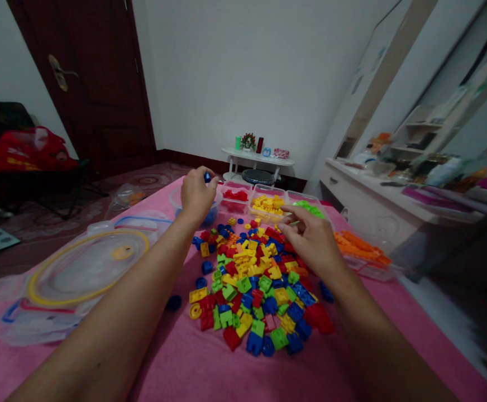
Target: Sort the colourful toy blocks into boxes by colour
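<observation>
My left hand [197,194] is closed on a small blue block [207,177], held above a round clear tub [177,200] with blue pieces in it. My right hand [310,237] hovers over the far right side of a pile of mixed toy blocks [247,262], its fingers bent and apart, with nothing visible in them. Red, yellow, green and blue blocks lie loose in the pile. Behind it stand clear boxes, one with red blocks [235,195], one with yellow blocks [267,205] and one with green blocks [308,208].
On the right, a clear box holds orange pieces [363,247]. Stacked clear lids [88,268] lie on the pink cloth [176,363] at the left. Beyond are a white shelf [258,156], a cluttered dresser [356,187] and a dark door [84,72].
</observation>
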{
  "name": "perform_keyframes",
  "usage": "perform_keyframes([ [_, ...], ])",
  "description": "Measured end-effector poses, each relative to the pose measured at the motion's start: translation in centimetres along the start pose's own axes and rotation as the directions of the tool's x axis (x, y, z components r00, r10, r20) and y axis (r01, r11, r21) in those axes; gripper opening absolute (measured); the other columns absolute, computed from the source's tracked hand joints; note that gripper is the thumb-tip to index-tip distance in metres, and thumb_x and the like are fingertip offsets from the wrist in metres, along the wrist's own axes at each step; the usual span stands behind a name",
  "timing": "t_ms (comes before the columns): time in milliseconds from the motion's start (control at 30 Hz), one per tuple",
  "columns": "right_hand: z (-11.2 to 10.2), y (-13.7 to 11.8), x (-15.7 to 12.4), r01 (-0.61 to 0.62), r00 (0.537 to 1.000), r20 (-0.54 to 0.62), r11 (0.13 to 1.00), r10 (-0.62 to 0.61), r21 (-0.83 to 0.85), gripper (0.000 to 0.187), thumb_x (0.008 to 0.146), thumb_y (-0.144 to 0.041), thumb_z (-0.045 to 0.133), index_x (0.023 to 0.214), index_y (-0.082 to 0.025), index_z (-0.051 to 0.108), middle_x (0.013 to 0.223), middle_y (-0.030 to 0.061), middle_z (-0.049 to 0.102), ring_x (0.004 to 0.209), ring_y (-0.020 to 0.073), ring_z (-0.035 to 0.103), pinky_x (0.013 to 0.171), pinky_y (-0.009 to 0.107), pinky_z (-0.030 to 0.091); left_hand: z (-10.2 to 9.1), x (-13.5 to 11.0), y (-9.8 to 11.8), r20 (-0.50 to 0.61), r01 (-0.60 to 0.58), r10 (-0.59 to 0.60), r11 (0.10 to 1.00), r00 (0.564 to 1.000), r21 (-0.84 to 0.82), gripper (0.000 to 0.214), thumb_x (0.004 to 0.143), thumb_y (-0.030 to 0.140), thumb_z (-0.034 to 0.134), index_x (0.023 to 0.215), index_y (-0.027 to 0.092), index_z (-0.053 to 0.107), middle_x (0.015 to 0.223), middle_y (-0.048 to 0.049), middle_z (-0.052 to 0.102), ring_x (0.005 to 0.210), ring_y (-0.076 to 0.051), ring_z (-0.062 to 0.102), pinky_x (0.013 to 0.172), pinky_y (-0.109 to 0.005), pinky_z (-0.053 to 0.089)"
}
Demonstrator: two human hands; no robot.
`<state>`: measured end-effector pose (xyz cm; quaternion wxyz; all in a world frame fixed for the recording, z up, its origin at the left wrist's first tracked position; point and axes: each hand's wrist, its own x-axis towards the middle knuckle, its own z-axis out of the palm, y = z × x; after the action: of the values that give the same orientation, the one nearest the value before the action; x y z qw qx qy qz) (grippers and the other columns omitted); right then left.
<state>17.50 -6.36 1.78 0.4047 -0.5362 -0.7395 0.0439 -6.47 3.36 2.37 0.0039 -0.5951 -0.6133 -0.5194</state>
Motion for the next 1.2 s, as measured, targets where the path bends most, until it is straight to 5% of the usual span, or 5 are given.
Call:
perform_keyframes([
  [267, 0.5, -0.4, -0.2, 0.022, 0.999, 0.038, 0.998, -0.02, -0.058, 0.026, 0.078, -0.024, 0.058, 0.1, -0.017, 0.068, 0.085, 0.0061, 0.07, 0.071, 0.0167, 0.063, 0.068, 0.031, 0.048, 1.1, -1.5, -1.3, 0.158, -0.056, -0.011, 0.91, 0.987, 0.411, 0.036, 0.074, 0.031, 0.06, 0.109, 0.024, 0.063, 0.117, -0.014, 0.055, 0.115, -0.035, 0.042, 0.09, -0.049, 0.037],
  [533, 2.0, -3.5, -1.6, 0.181, 0.926, 0.327, 0.982, -0.186, 0.045, 0.023, 0.075, -0.015, 0.059, 0.095, -0.021, 0.069, 0.095, 0.0042, 0.069, 0.087, 0.017, 0.061, 0.081, 0.033, 0.046, 2.0, -1.2, 0.5, 0.129, -0.083, 0.094, 0.992, 0.987, -0.091, 0.022, 0.075, 0.029, 0.057, 0.09, 0.02, 0.07, 0.1, -0.0074, 0.066, 0.102, -0.024, 0.054, 0.092, -0.037, 0.039],
  [700, 3.1, -7.8, -4.0, 0.374, 0.77, 0.476, 0.904, -0.426, 0.204, 0.021, 0.081, -0.014, 0.054, 0.095, -0.022, 0.067, 0.105, 0.0024, 0.063, 0.1, 0.0149, 0.054, 0.092, 0.031, 0.04, 2.4, -0.6, 1.3, 0.175, 0.142, -0.048, 0.8, 0.983, -0.582, 0.026, 0.073, 0.027, 0.055, 0.088, 0.011, 0.069, 0.084, -0.0066, 0.069, 0.076, -0.015, 0.06, 0.072, -0.026, 0.045],
  [867, 5.7, -10.2, -7.0, 0.521, 0.627, 0.571, 0.83, -0.53, 0.199, 0.027, 0.083, -0.02, 0.053, 0.108, -0.021, 0.061, 0.11, 0.0052, 0.059, 0.106, 0.0188, 0.047, 0.098, 0.036, 0.035, 1.3, -0.6, 2.6, 0.204, 0.206, -0.093, 0.728, 0.975, -0.654, 0.025, 0.069, 0.025, 0.058, 0.087, 0.012, 0.069, 0.078, -0.0045, 0.068, 0.067, -0.01, 0.057, 0.064, -0.022, 0.042],
  [1200, 9.5, -10.4, -8.7, 0.685, 0.525, 0.623, 0.722, -0.581, 0.096, 0.027, 0.087, -0.016, 0.044, 0.11, -0.019, 0.056, 0.115, 0.0068, 0.057, 0.105, 0.0224, 0.046, 0.099, 0.046, 0.03, 0.3, 0.1, 3.4, 0.13, 0.087, 0.005, 0.711, 0.992, -0.698, 0.019, 0.07, 0.019, 0.058, 0.083, 0.011, 0.068, 0.082, -0.0069, 0.069, 0.072, -0.011, 0.059, 0.069, -0.023, 0.044],
])
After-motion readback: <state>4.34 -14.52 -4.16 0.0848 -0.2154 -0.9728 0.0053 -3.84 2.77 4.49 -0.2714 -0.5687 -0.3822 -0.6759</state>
